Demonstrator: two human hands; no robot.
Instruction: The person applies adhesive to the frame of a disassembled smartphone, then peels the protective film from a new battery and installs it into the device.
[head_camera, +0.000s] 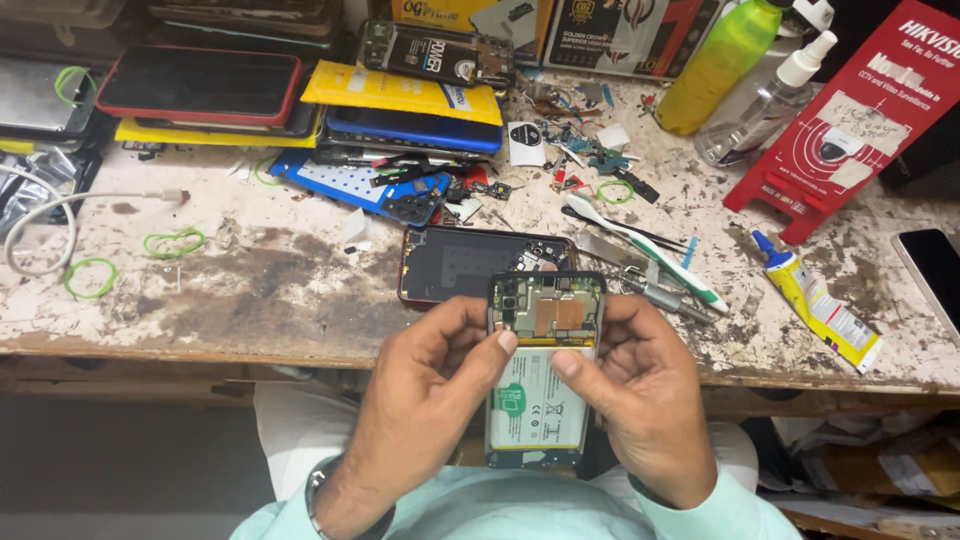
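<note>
Here, an opened smartphone (545, 370) with back cover off, held upright between both hands, long axis running away from the body; left hand (430, 385) and right hand (640, 400) closed around its sides, thumbs pressing the battery (535, 405).

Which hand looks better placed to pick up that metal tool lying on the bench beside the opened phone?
Probably the right hand: the metal tool lies just beyond its fingers, while the left hand sits across the opened phone, which both hands hold.
</note>
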